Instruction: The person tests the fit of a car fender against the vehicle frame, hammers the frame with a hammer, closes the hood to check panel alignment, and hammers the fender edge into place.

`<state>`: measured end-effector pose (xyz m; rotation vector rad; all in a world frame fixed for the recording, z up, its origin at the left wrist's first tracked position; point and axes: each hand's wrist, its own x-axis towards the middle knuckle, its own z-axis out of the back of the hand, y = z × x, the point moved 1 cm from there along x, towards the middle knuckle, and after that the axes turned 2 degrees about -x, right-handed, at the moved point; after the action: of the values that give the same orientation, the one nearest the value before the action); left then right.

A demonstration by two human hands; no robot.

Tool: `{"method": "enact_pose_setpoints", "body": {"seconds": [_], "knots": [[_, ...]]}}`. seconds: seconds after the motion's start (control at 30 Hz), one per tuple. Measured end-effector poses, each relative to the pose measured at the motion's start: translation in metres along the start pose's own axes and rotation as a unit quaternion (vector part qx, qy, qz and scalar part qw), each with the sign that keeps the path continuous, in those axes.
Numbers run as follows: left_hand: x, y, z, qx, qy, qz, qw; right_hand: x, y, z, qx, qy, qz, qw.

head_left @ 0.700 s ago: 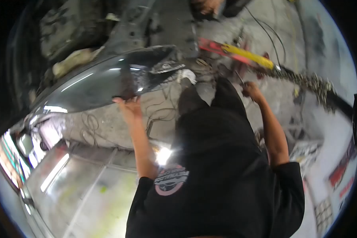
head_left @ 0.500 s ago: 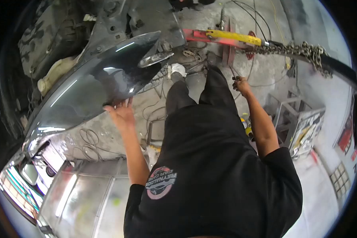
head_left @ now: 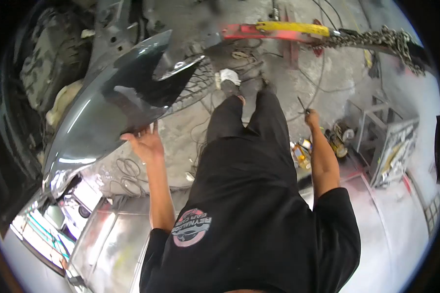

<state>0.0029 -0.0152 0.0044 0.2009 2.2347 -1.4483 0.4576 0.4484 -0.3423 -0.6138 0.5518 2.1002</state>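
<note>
Spread fingers of the left hand (head_left: 149, 146) met the lower edge of a dark glossy car panel (head_left: 98, 115), left of the frame's centre; whether they clamped it, I could not tell, their tips blurring into reflections. Right of centre, the right hand (head_left: 312, 118) was closed around a thin tool (head_left: 301, 103), its held end hidden. Toward the top lay a yellow bar (head_left: 293, 28) along a red beam (head_left: 239, 31), near a chain (head_left: 376, 39). Dark rim cut off the upper-left corner.
</note>
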Motion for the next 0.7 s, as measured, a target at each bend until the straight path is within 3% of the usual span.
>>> {"method": "enact_pose_setpoints", "body": {"seconds": [0.13,0.17,0.23,0.27,0.37,0.43,0.47,0.5,0.53,0.57,0.7], "knots": [[0.000,-0.002,-0.002,0.004,0.018,0.002,1.000,0.009,-0.064,-0.029,-0.035,-0.026,0.054,0.998],[0.002,-0.003,-0.001,0.004,0.022,-0.005,1.000,0.007,-0.064,-0.020,-0.006,-0.004,0.010,1.000],[0.010,0.002,0.011,-0.016,-0.008,0.007,1.000,0.007,-0.072,-0.014,-0.062,-0.033,0.068,0.995],[0.011,0.002,0.011,-0.017,-0.007,-0.011,1.000,0.015,-0.079,-0.018,-0.054,-0.005,0.027,0.998],[0.005,0.002,0.000,-0.022,-0.005,-0.007,1.000,0.028,-0.072,-0.022,-0.040,0.005,0.025,0.999],[0.004,0.003,-0.002,-0.029,-0.006,-0.017,0.999,0.016,0.057,0.049,0.113,-0.100,0.184,0.971],[0.005,0.004,-0.001,-0.032,-0.007,-0.021,0.999,0.016,0.123,0.083,0.125,-0.001,0.107,0.986],[0.008,0.005,0.002,-0.039,-0.004,-0.028,0.999,0.009,0.183,0.104,0.198,-0.046,0.169,0.964],[0.011,0.007,0.008,-0.050,-0.006,-0.018,0.999,-0.009,0.249,0.136,0.260,-0.170,0.305,0.900],[0.013,0.007,0.013,-0.060,-0.007,-0.008,0.998,-0.028,0.308,0.169,0.318,-0.133,0.329,0.879],[0.014,0.003,0.026,-0.060,0.026,0.009,0.998,-0.121,0.483,0.298,0.304,-0.247,0.482,0.784]]}}
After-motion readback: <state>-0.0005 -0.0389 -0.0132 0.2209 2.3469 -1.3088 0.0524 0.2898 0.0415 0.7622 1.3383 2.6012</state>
